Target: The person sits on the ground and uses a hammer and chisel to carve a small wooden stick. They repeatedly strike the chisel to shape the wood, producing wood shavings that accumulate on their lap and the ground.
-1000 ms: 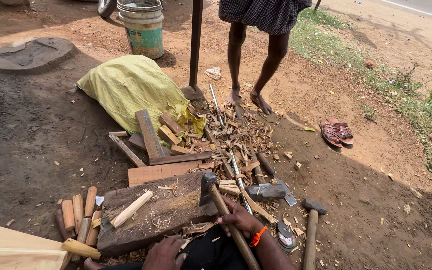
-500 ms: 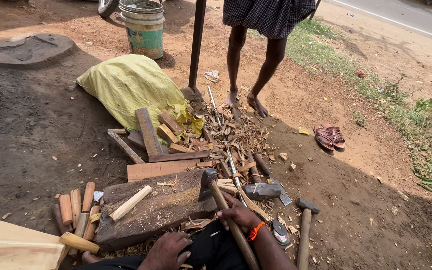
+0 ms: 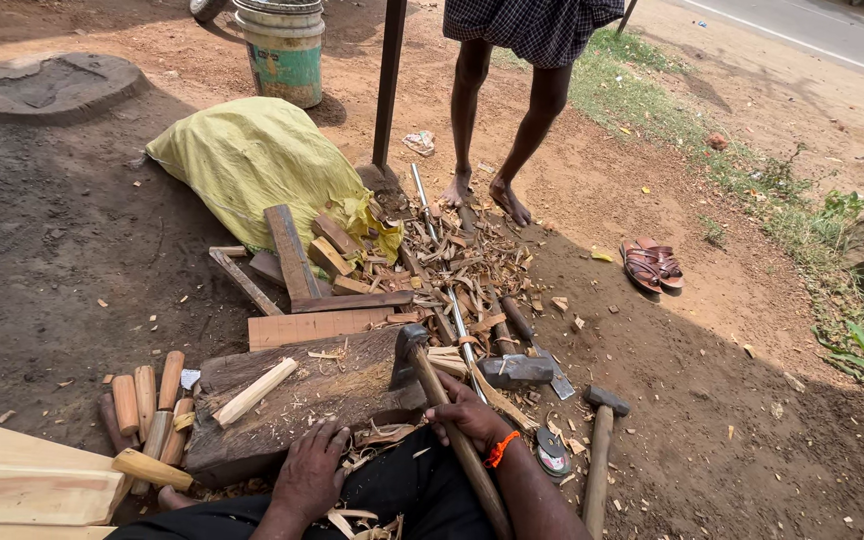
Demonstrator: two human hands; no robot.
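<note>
My right hand (image 3: 470,413) grips the long wooden handle of an adze-like tool (image 3: 439,400); its dark metal head rests against the right end of a thick wooden chopping block (image 3: 302,400). My left hand (image 3: 309,477) lies flat on the block's near edge, fingers spread, holding nothing. A pale trimmed stick (image 3: 255,392) lies on top of the block. Wood shavings cover my lap.
Carved wooden pegs (image 3: 147,400) and pale planks (image 3: 27,485) lie at left. A hammer (image 3: 599,450) and an axe head (image 3: 517,370) lie at right. Offcuts, a yellow sack (image 3: 252,165), a bucket (image 3: 282,50), sandals (image 3: 652,265) and a standing person's legs (image 3: 502,130) are beyond.
The view has shifted slightly; my left hand has moved up onto the block's near edge. My right hand still holds the tool handle in the same place.
</note>
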